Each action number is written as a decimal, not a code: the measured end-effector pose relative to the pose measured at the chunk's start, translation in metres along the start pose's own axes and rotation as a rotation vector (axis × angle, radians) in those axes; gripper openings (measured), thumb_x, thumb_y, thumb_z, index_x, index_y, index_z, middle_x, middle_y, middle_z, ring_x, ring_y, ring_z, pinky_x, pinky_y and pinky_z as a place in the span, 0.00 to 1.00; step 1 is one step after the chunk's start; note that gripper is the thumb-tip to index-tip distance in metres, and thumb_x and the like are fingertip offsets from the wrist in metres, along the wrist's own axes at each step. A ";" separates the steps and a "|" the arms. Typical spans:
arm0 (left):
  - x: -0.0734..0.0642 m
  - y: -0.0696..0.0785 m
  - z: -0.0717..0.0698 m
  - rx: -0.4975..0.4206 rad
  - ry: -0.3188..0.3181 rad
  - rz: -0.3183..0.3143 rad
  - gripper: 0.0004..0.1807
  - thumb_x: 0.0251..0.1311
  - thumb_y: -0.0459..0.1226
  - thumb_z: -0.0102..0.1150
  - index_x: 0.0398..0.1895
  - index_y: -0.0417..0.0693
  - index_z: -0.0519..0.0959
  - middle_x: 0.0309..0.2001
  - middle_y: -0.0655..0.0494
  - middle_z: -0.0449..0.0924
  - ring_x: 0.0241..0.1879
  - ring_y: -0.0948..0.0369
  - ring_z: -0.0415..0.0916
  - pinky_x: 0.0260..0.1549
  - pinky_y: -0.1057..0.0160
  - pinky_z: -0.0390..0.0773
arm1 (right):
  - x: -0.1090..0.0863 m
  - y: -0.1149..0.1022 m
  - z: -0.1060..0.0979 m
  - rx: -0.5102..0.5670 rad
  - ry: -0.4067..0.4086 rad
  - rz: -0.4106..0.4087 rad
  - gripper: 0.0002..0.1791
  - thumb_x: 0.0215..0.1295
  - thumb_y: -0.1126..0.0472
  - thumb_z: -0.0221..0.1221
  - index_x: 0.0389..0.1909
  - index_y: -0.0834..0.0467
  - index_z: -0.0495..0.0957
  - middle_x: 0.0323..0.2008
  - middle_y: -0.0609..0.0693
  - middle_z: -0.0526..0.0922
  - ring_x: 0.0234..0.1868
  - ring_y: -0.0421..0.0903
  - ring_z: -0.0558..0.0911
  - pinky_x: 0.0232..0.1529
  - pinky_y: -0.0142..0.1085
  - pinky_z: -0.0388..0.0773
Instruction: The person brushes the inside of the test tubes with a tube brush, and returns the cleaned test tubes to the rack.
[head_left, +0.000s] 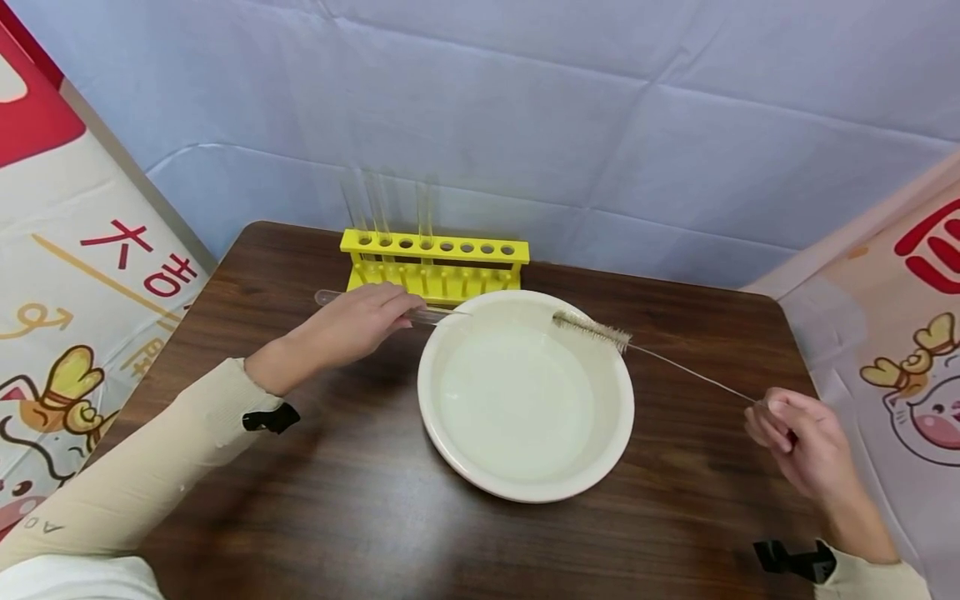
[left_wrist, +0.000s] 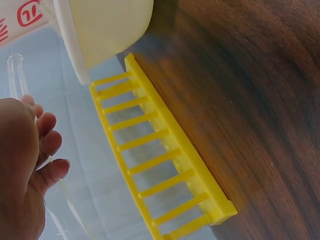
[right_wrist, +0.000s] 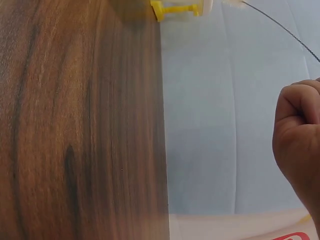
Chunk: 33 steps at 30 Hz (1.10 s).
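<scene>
My left hand [head_left: 360,325] grips a clear glass test tube [head_left: 327,297], which lies nearly level in the head view. The tube's other end overlaps the left rim of a white basin [head_left: 427,392] of whitish liquid. In the left wrist view the tube [left_wrist: 17,75] sticks out past the curled fingers. Off to the right, my right hand [head_left: 810,442] pinches the thin wire handle of a test tube brush [head_left: 592,330]. Its bristled head is over the basin's upper right side, pointing left. Only part of the wire [right_wrist: 280,25] shows in the right wrist view.
Behind the basin and left hand stands a yellow test tube rack [head_left: 480,254] with three clear tubes [head_left: 425,208] upright in its left half. All this is on a dark wooden table [head_left: 352,500]. Pale blue cloth [head_left: 525,125] hangs behind, with printed sheets at both sides.
</scene>
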<state>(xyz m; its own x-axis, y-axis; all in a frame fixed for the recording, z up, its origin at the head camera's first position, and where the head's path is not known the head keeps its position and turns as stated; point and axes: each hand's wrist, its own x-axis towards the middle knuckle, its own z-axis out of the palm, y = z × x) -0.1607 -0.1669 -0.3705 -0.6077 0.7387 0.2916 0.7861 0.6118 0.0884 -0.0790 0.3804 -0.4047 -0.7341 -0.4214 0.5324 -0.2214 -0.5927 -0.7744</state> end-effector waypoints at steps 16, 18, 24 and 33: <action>0.003 -0.007 -0.010 -0.257 0.233 -0.196 0.17 0.72 0.32 0.59 0.60 0.36 0.73 0.44 0.46 0.77 0.41 0.54 0.75 0.39 0.53 0.78 | 0.005 0.006 0.008 -0.125 -0.107 0.134 0.23 0.68 0.84 0.18 0.20 0.64 0.53 0.15 0.51 0.56 0.15 0.42 0.54 0.19 0.32 0.53; 0.006 -0.009 -0.012 -0.317 0.285 -0.231 0.16 0.72 0.31 0.57 0.60 0.34 0.72 0.46 0.44 0.76 0.42 0.52 0.75 0.40 0.53 0.78 | 0.007 0.007 0.014 -0.174 -0.128 0.159 0.24 0.67 0.85 0.19 0.20 0.63 0.54 0.15 0.51 0.56 0.14 0.42 0.54 0.18 0.33 0.53; 0.018 -0.012 -0.019 -0.438 0.495 -0.274 0.15 0.73 0.30 0.54 0.59 0.31 0.73 0.52 0.38 0.73 0.47 0.51 0.76 0.44 0.55 0.80 | 0.013 0.011 0.033 -0.284 -0.147 0.203 0.25 0.64 0.89 0.22 0.20 0.62 0.58 0.15 0.51 0.58 0.14 0.43 0.55 0.17 0.34 0.53; 0.038 -0.020 -0.023 -0.531 0.730 -0.324 0.14 0.72 0.29 0.57 0.55 0.29 0.75 0.43 0.39 0.75 0.43 0.55 0.74 0.50 0.62 0.74 | 0.016 0.017 0.049 -0.515 -0.130 0.249 0.26 0.61 0.91 0.32 0.20 0.60 0.63 0.14 0.50 0.61 0.14 0.43 0.60 0.15 0.32 0.57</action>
<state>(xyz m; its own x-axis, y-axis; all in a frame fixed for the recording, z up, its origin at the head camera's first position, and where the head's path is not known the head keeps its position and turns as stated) -0.1967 -0.1575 -0.3393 -0.7252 0.0875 0.6830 0.6499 0.4146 0.6370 -0.0629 0.3294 -0.3928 -0.7265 -0.6050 0.3259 -0.3600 -0.0688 -0.9304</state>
